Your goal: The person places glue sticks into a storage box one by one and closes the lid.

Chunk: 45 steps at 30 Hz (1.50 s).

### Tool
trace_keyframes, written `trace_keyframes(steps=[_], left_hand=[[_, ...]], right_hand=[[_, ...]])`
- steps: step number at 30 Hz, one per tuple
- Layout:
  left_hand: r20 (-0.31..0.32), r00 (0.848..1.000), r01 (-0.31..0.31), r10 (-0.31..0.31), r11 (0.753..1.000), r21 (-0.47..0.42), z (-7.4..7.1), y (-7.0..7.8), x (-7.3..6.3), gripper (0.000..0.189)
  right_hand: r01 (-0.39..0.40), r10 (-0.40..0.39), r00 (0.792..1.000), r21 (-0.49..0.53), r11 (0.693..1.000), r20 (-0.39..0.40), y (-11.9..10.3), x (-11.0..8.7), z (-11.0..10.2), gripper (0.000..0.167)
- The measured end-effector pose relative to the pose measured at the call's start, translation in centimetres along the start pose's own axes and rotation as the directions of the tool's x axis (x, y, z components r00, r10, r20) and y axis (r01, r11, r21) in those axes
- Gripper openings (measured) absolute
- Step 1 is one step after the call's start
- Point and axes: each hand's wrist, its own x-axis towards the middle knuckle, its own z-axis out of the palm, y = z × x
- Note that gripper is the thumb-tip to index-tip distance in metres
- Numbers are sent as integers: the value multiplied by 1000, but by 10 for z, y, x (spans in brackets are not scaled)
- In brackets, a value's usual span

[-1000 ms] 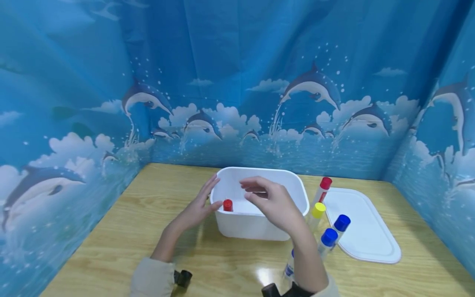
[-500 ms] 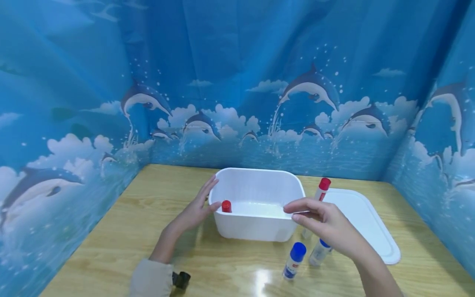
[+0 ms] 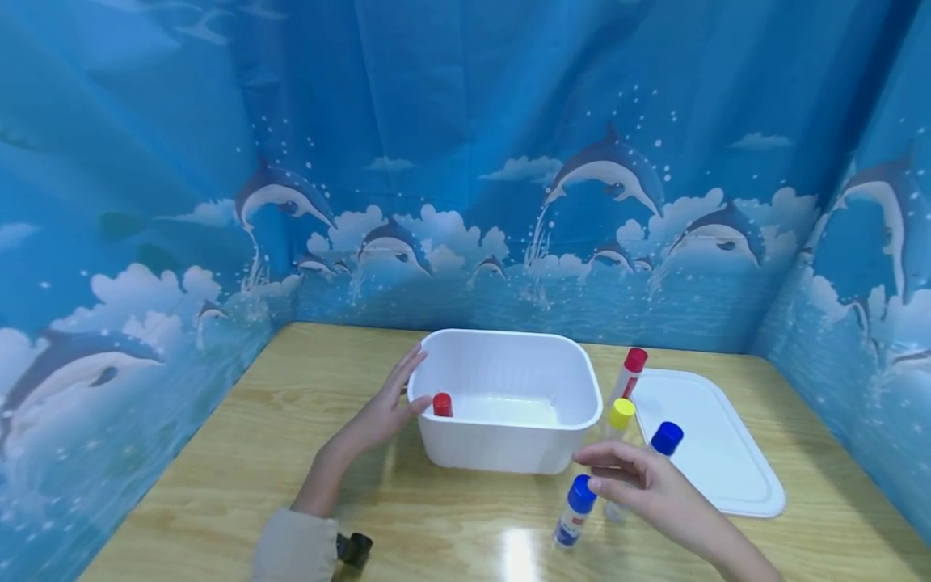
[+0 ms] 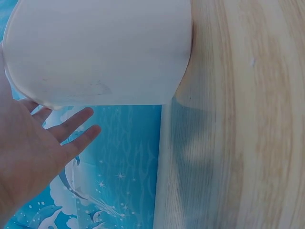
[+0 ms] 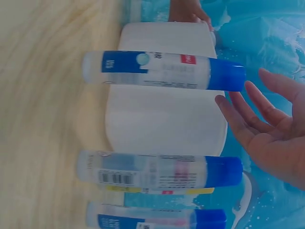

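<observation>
A white plastic bin (image 3: 494,446) stands on the table, and my left hand (image 3: 381,414) touches its left rim with spread fingers. Inside, by that hand, a red cap (image 3: 442,405) shows; its body is hidden by the bin wall. My right hand (image 3: 647,489) is beside an upright clear glue stick with a blue cap (image 3: 576,513), thumb and fingers parted around the cap's height. In the right wrist view those fingers (image 5: 233,119) are extended near the blue-capped glue stick (image 5: 162,69), with no grip on it visible. Another blue-capped glue stick (image 3: 615,511) is mostly behind the right hand.
Right of the bin stand a red-capped glue stick (image 3: 629,376), a yellow-capped one (image 3: 621,414) and another blue-capped one (image 3: 667,437). A white lid (image 3: 727,453) lies flat farther right. A blue dolphin-print curtain (image 3: 465,162) encloses the table's back and sides.
My right hand has moved from over the bin, out to the right, then down and toward me to the front blue-capped glue stick. My left hand has stayed at the bin's rim.
</observation>
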Motion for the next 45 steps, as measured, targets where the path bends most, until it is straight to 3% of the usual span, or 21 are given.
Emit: trace_keyframes(steps=[5,9,13,20,25,29,34,40,45], left_hand=[[-16,1000,21,-21,1000,5,0,1,-2,67],[-15,1000,0,0,1000,-5,0,0,-1,66],[-10,1000,-24,24,1000,-10,0,0,-1,66],[-9,1000,14,-13,1000,6,0,2,-1,66],[-13,1000,21,-20,1000,15,1,2,-1,66],[-13,1000,-1,1,1000,13,0,-1,0,66],[-11,1000,-4,4,1000,-8,-1,-2,-2,67],[-11,1000,24,-24,1000,4,-1,-2,-2,68],[-13,1000,8,-8,1000,2,1,-3,0,66]], right_hand=[[-25,24,999,51,998,33,12,-2,3,40],[-40,36,998,69,997,54,18,-3,6,41],[-15,11,998,66,998,58,21,-4,7,39],[86,-88,994,33,996,59,25,-3,9,33],[43,-44,998,26,999,42,22,-2,9,35],[12,-12,1000,8,1000,4,14,0,10,37],[67,-69,996,-38,997,-51,-3,6,15,34],[53,-59,992,-53,997,-113,-30,14,17,33],[114,-120,980,-47,992,-157,-49,21,17,31]])
